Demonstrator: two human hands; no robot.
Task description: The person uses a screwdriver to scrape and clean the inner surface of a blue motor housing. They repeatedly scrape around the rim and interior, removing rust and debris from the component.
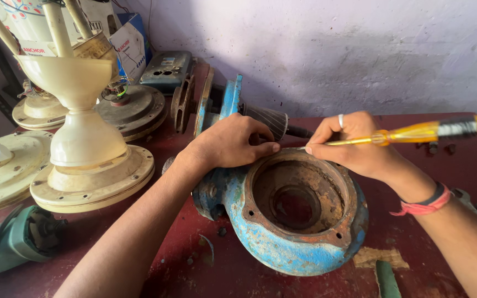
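- Lying nearest the camera, a green strip (pixel 386 280) sits on the red table (pixel 194 270), just beside the casing's lower right edge.
- Green power tool (pixel 12 243) lies at the near left, well apart from both hands.
- Blue pump casing (pixel 282 243), rusted inside its round opening, rests on the table at centre.
- Left hand (pixel 232 142) lies palm down on the casing's upper left rim, fingers curled over the edge, pressing rather than gripping.
- Right hand (pixel 354 144), with a ring and red wristband, is closed around a yellow screwdriver (pixel 415 132); the tip meets the casing's top rim, just beside the left fingertips.
- Cream fan motor (pixel 86 143) stands at left, with more fan parts (pixel 133 110) behind it.
- Wound rotor (pixel 266 118) and blue end plate (pixel 230 99) stand behind the left hand.
- Grey metal box (pixel 167 69) sits farthest back, against the pale wall (pixel 360 49).
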